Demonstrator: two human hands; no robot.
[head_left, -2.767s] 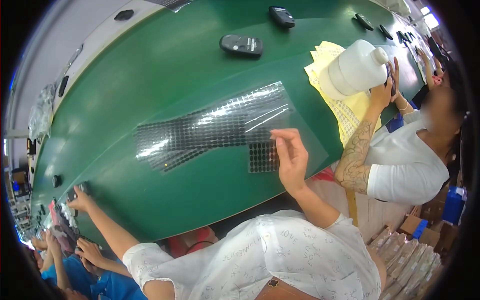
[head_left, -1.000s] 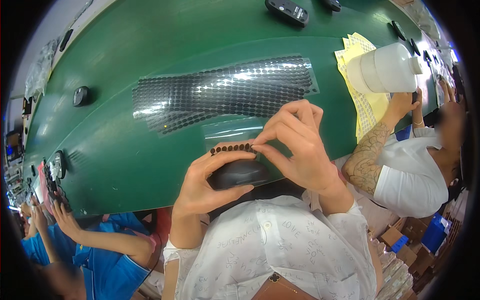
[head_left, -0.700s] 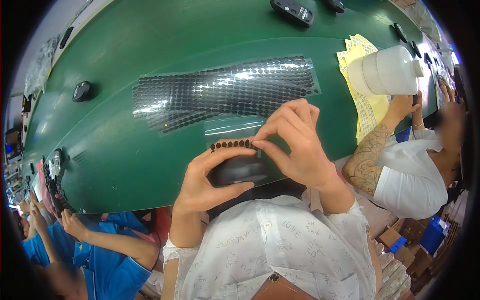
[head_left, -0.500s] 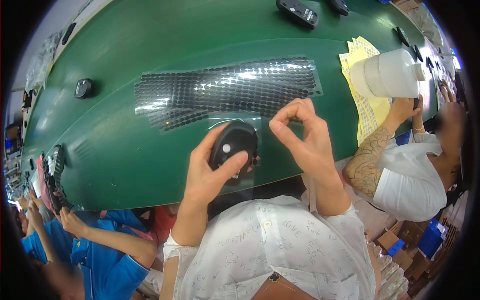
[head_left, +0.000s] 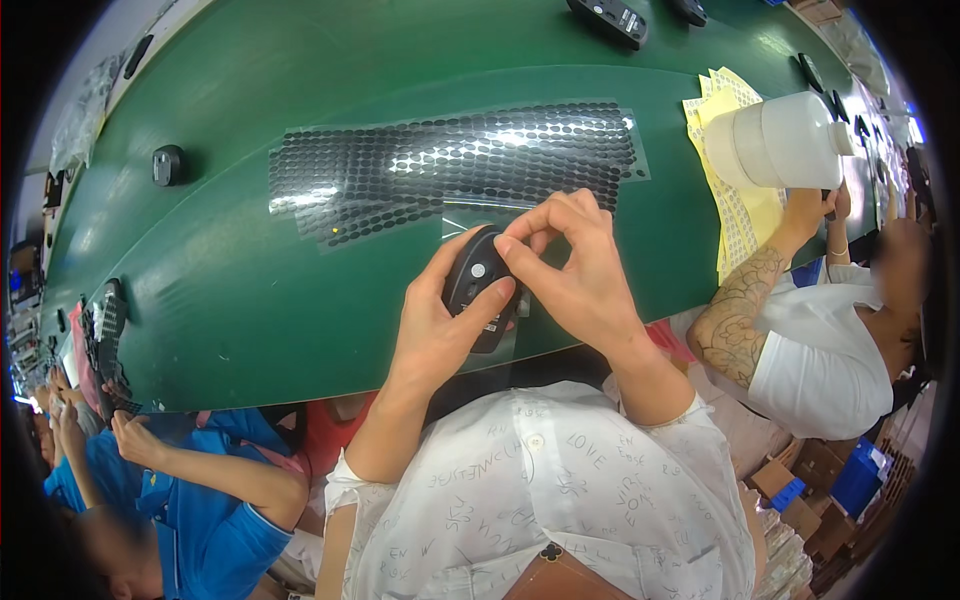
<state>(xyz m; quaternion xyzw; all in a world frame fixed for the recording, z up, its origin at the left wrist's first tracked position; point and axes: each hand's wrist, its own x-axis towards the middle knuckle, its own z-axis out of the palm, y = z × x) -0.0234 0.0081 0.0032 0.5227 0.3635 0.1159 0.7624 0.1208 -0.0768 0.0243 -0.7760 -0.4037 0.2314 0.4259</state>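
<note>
My left hand (head_left: pixel 432 322) is wrapped round a black computer mouse (head_left: pixel 479 252), its underside turned up toward me and its thumb across the middle. A round pale spot shows on that underside. My right hand (head_left: pixel 578 270) meets the mouse at its upper right edge, thumb and fingertips pinched together. Whatever lies between those fingertips is too small or hidden to make out. Just beyond my hands, overlapping clear sheets of round black stickers (head_left: pixel 420 165) lie on the green table (head_left: pixel 230 300). Part of another clear sheet (head_left: pixel 458 212) shows beneath my hands.
Yellow sticker sheets (head_left: pixel 705 120) lie at right under a white plastic bottle (head_left: pixel 770 142) on its side. More mice are at left (head_left: pixel 168 165) and far right (head_left: pixel 610 20). A tattooed co-worker (head_left: pixel 745 310) sits at right, a co-worker in blue (head_left: pixel 225 520) at left.
My right hand has moved left and its fingertips now meet the mouse. The mouse has shifted slightly right and turned, showing more of its underside.
</note>
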